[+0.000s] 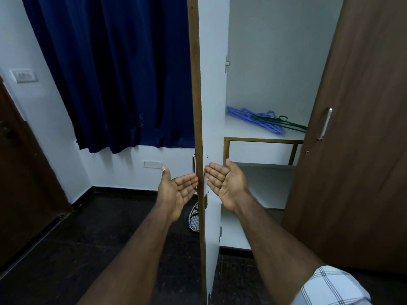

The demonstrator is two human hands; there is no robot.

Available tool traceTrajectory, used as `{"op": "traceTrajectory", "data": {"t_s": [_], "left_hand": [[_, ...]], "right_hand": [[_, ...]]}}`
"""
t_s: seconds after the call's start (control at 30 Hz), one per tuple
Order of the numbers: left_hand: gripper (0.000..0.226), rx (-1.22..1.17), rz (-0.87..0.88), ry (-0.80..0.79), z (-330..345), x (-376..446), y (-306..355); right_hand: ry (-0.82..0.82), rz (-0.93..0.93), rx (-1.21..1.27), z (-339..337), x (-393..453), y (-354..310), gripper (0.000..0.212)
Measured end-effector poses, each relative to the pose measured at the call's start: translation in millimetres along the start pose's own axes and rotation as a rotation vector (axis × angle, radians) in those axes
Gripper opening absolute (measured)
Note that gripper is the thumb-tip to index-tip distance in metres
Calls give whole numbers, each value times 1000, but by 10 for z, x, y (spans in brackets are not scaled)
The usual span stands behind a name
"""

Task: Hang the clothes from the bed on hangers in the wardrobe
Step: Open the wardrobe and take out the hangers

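Observation:
The wardrobe stands open in front of me. Its left door point(212, 89) points edge-on toward me, white inside with a brown edge. My left hand point(178, 190) is palm up on the outer side of that door, fingers straight, near the metal handle point(193, 164). My right hand point(225, 183) is palm up on the inner side, fingertips at the door. Both hold nothing. Several blue and green hangers point(264, 121) lie on a white shelf point(248, 128) inside. No clothes or bed are in view.
The brown right door point(363, 137) with its handle point(325, 124) stands open at right. A dark blue curtain point(114, 69) hangs at left. A patterned bag point(195, 217) lies on the dark floor behind the left door. A brown room door point(19, 183) is far left.

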State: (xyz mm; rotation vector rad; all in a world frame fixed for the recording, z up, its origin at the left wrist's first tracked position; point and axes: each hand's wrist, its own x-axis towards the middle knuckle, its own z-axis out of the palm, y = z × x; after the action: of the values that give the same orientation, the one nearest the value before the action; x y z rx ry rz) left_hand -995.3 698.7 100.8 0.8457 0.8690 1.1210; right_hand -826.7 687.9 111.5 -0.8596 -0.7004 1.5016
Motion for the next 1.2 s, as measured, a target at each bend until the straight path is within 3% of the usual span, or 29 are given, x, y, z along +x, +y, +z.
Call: {"op": "traceTrajectory", "data": {"t_s": [0.23,0.4,0.6,0.83,1.2], "left_hand": [[81,-51,-87,-112,110,-37,-230],[77,17,-172,-205,535,28,-567],[75,39,-240,-282,1352,298,-993],[81,76,-262,-377,2559,766,-1418],[90,113,-207,-402,3731,1704,-1412]], "right_hand": [[6,18,19,-102,-78,-87,61],[151,-13,31,-581,-200,-237,58],[332,-88,59,-1590,-368,-677,57],[390,-156,72,-2726,-460,-1494,61],[421,-228,39,-3568,-9,-2525,62]]}}
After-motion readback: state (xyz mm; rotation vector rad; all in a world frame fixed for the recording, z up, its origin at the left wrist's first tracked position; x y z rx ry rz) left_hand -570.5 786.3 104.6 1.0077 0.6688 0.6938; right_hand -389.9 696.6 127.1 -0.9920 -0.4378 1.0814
